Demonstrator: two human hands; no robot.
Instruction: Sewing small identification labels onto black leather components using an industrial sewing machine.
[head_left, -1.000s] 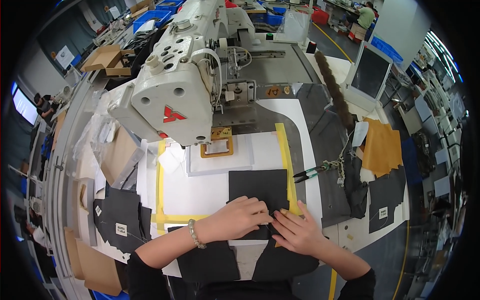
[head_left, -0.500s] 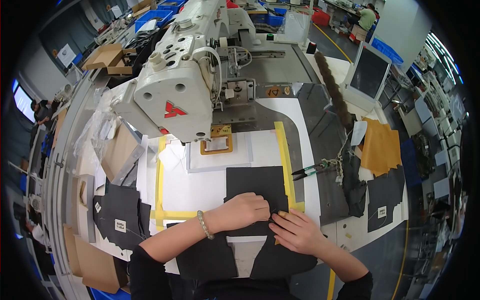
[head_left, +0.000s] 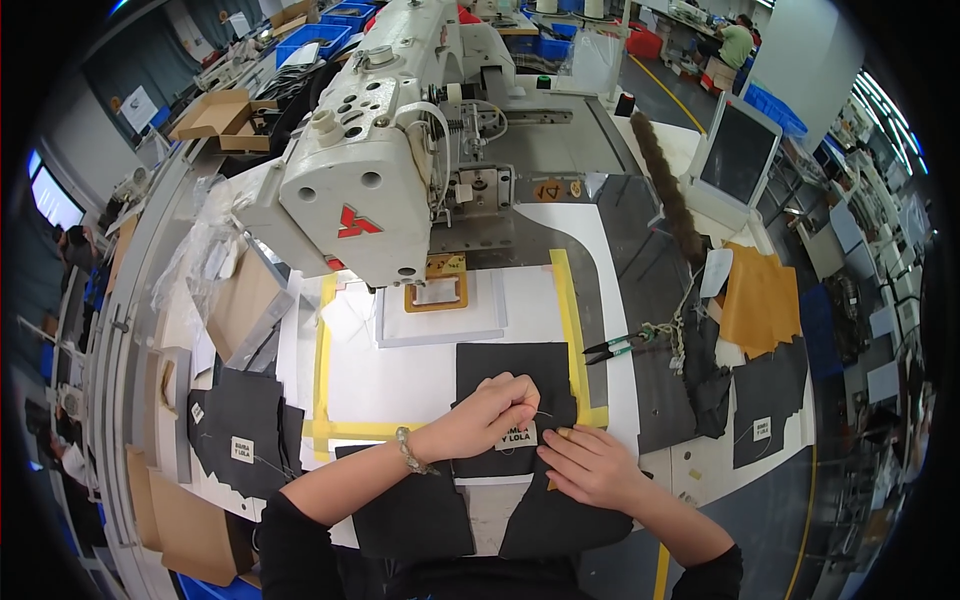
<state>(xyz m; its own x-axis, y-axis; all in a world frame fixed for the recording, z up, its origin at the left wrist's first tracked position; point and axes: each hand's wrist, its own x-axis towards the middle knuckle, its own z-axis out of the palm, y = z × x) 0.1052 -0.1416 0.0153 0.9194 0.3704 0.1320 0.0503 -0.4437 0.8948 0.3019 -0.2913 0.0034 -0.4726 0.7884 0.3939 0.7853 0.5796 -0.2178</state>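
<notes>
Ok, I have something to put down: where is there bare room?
The white sheet is bare between the left yellow tape and the black panel, below the clear plate. It's crowded around the left hand and right hand, amid black pieces, and leftward by the open box.

- Under my left hand (head_left: 498, 408), the clock's centre: a black panel (head_left: 500, 368), matt and smooth, cloth or leather, I cannot tell which; its pale label (head_left: 516, 437) looks flat.
- Ten o'clock: a matt white paper sheet (head_left: 390, 375); farther out, a glossy, crinkled clear plastic bag (head_left: 207, 240).
- Eleven: the sewing machine (head_left: 320, 205), smooth, slightly shiny off-white paint.
- Between twelve and one: a dull grey metal plate (head_left: 575, 145).
- One: a fuzzy brown strip (head_left: 663, 185).
- Two: an ochre piece (head_left: 760, 300), matt.
</notes>
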